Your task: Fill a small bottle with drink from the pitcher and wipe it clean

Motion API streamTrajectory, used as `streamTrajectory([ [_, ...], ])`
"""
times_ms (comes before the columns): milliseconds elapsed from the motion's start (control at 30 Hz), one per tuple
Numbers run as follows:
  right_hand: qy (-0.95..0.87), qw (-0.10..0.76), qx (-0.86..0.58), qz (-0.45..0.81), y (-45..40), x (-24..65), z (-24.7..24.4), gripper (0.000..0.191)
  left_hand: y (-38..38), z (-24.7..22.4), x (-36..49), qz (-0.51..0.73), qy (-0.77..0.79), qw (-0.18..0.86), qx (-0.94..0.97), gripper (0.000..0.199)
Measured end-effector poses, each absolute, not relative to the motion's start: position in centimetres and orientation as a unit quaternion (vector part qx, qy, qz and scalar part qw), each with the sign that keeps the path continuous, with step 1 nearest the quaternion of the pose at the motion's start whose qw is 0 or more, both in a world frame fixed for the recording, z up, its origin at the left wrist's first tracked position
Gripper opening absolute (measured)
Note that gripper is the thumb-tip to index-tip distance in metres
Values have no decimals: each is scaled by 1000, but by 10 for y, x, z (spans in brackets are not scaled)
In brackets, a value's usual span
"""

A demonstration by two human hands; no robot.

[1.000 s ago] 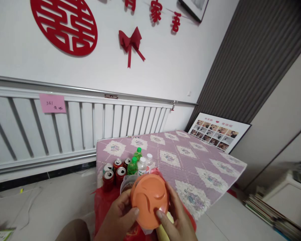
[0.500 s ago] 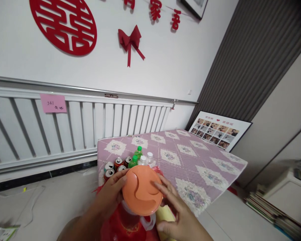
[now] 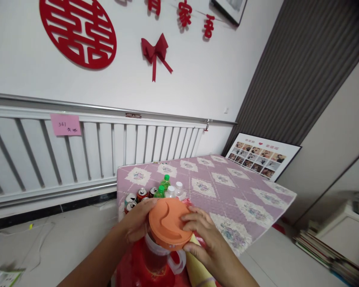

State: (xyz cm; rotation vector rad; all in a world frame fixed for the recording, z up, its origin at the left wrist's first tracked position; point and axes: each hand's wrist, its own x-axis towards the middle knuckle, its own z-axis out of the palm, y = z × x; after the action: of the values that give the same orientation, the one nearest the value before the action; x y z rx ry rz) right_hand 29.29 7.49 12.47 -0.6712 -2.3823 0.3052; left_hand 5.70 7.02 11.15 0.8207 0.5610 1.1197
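An orange round lid (image 3: 170, 223) with a curved raised pattern is held between my two hands over the mouth of a clear plastic pitcher (image 3: 155, 257). My left hand (image 3: 139, 221) grips the lid's left edge. At its right edge, my right hand (image 3: 205, 235) has the fingers on top and the thumb below. The lid is tilted, and I cannot tell whether it touches the rim. The pitcher's handle (image 3: 178, 263) points right, and red cloth shows through its wall. Beside the pitcher lies a yellow rolled item (image 3: 199, 267), partly behind my right hand.
Several drink cans (image 3: 142, 194) and green-capped bottles (image 3: 165, 182) stand behind the lid, with white-capped bottles (image 3: 178, 188) beside them. They rest on a bed with a purple floral cover (image 3: 224, 195). A white radiator (image 3: 107, 147) runs along the wall. Books (image 3: 320, 251) are stacked at right.
The lid has tipped from facing me to lying flatter over the pitcher, moving slightly right. My right hand has shifted its fingers onto the top, and more of the pitcher's handle shows.
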Motion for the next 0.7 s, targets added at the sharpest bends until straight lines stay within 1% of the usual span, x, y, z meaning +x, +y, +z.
streamTrajectory([
  [133,-903,338,-233,128,71,283,126,33,80,108,60,502,276,740,353,47],
  [233,-885,365,-245,155,69,278,124,29,89,106,58,480,295,736,374,58],
  [300,-868,381,-267,175,68,276,122,23,94,107,55,482,340,678,439,61],
  [367,-850,390,-297,191,68,274,118,17,99,109,49,498,401,583,501,55],
  [433,-834,390,-335,199,67,271,111,12,104,108,43,517,450,511,519,48],
  [533,-822,373,-386,189,66,263,98,9,111,96,33,554,484,474,484,45],
  [633,-829,342,-421,139,63,250,84,15,111,74,24,595,500,448,441,46],
  [700,-835,315,-443,85,60,239,75,20,103,57,20,608,502,452,417,48],
])
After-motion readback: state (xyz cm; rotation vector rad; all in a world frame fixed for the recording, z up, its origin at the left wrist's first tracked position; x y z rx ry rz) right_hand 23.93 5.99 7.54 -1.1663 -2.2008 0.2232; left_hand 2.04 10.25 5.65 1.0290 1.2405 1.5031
